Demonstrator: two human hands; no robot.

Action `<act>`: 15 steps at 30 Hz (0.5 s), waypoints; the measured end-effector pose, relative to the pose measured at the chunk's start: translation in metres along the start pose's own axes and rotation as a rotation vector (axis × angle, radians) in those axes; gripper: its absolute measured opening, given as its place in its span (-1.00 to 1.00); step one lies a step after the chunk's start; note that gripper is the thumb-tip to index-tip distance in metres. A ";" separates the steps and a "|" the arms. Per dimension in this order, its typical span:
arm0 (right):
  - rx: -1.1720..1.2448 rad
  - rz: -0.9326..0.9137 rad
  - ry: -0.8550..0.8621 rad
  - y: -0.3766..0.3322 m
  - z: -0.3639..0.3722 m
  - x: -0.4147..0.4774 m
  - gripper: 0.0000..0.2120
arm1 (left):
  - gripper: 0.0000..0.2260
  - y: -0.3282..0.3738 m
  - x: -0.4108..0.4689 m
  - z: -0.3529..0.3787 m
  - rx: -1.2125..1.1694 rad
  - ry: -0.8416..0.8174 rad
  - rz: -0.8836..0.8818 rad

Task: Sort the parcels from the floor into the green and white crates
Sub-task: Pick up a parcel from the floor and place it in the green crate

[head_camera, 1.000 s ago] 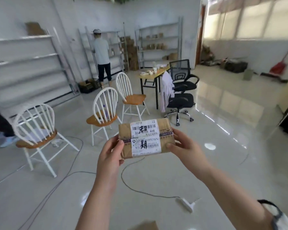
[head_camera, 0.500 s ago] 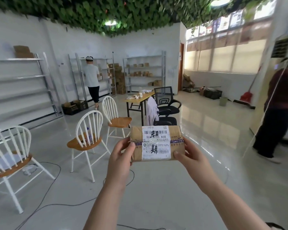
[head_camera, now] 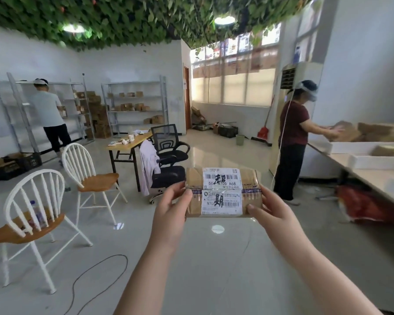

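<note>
A small brown cardboard parcel [head_camera: 222, 192] with two white barcode labels and black handwriting is held up at chest height, label side facing me. My left hand [head_camera: 168, 211] grips its left end and my right hand [head_camera: 272, 211] grips its right end. White crates [head_camera: 359, 147] sit on a long table [head_camera: 371, 176] at the right, some with brown parcels in them. No green crate is in view.
A person in a dark red top [head_camera: 292, 142] stands at the table's far end, handling parcels. Two white chairs [head_camera: 35, 214] stand at left, a desk [head_camera: 129, 144] and black office chair [head_camera: 168, 151] ahead. A cable [head_camera: 96, 271] lies on the floor. Another person [head_camera: 49, 117] stands at the shelves.
My view has swung up and to the right, bringing the long table, white crates and the person in red into sight. The parcel stays in both hands.
</note>
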State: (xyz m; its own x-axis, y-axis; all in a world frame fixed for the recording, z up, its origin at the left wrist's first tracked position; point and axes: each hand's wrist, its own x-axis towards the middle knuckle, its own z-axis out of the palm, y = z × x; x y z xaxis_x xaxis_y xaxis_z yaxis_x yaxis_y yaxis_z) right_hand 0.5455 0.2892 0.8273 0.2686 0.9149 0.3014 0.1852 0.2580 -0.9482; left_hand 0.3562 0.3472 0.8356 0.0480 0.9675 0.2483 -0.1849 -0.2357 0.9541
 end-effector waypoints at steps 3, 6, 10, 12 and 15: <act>-0.032 0.000 0.113 0.002 -0.039 -0.006 -0.49 | -0.85 -0.009 0.007 0.043 -0.026 -0.107 -0.029; -0.052 0.001 0.227 -0.003 -0.074 -0.017 -0.49 | -0.86 -0.015 0.008 0.084 -0.029 -0.239 -0.037; -0.083 0.023 0.416 -0.010 -0.112 -0.038 -0.51 | -0.85 -0.021 0.009 0.133 -0.055 -0.422 -0.055; -0.092 0.045 0.507 -0.014 -0.130 -0.052 -0.50 | -0.85 -0.022 0.006 0.159 -0.059 -0.505 -0.065; -0.140 0.063 0.650 -0.022 -0.157 -0.077 -0.49 | -0.85 -0.026 -0.006 0.198 -0.085 -0.627 -0.076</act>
State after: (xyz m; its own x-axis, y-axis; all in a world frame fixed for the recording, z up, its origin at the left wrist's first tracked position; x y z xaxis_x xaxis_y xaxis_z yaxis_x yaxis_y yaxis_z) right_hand 0.6694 0.1642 0.8409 0.7898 0.5425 0.2863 0.2599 0.1269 -0.9573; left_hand 0.5552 0.3291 0.8427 0.6245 0.7380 0.2555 -0.2343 -0.1350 0.9627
